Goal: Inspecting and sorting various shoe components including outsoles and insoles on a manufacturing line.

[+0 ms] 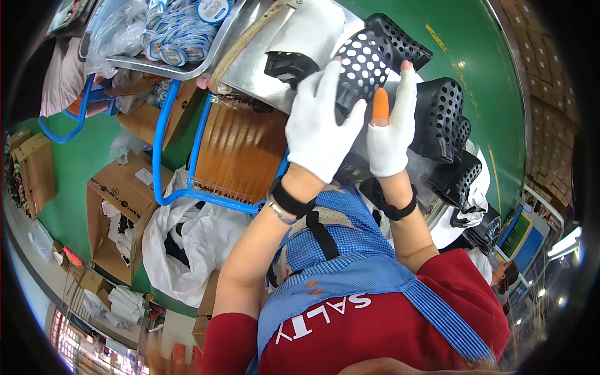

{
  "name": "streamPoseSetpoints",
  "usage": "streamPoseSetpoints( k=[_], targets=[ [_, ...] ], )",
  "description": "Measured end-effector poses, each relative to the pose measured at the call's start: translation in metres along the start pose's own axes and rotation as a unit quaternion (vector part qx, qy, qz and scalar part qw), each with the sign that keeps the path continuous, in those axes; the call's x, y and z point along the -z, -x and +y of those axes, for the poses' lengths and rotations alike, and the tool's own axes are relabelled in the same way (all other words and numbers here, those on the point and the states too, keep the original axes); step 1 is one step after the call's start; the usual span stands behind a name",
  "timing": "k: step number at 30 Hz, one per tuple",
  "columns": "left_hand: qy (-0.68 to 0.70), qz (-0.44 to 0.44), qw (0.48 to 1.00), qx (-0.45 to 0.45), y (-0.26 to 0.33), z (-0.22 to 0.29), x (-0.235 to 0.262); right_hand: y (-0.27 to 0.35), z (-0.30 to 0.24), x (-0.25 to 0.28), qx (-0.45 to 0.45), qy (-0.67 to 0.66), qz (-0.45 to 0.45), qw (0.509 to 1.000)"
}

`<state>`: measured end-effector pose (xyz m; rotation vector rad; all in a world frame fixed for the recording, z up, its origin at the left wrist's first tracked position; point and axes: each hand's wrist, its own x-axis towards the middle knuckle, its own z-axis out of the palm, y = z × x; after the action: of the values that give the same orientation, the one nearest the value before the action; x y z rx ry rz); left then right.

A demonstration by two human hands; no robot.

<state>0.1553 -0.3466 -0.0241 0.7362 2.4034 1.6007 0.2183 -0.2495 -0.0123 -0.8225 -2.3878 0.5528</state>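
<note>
Both my hands wear white gloves with some fingertips bare, and black bands circle the wrists. Between them lies a black perforated clog (365,59), white showing through its round holes. My left hand (324,122) stretches its fingers along the clog's left side, thumb apart. On the other side my right hand (394,122) is open, its fingers pointing up and an orange cover on its thumb. Just left of the clog, a white sheet (312,28) lies over a black piece (289,67) on the metal worktop (253,78). My hands partly hide the clog's lower end.
More black perforated clogs (437,119) stand along the right side. At upper left, a metal tray (209,69) holds blue-and-white tags (178,37) on cords. Below are a blue-framed stool (164,150), an open cardboard box (122,219) and a white sack (187,250).
</note>
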Motion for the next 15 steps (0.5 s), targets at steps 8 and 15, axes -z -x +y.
streamPoseSetpoints(
  k=[8, 15],
  targets=[
    [0.061, 0.045, 0.997, 0.019, 0.001, -0.002, 0.022, -0.073, -0.062, 0.144, 0.164, 0.087, -0.251, 0.950],
    [0.029, 0.006, 0.999, 0.030, 0.008, 0.002, 0.017, -0.197, 0.061, 0.072, 0.010, 0.306, -0.468, 0.829]
  ],
)
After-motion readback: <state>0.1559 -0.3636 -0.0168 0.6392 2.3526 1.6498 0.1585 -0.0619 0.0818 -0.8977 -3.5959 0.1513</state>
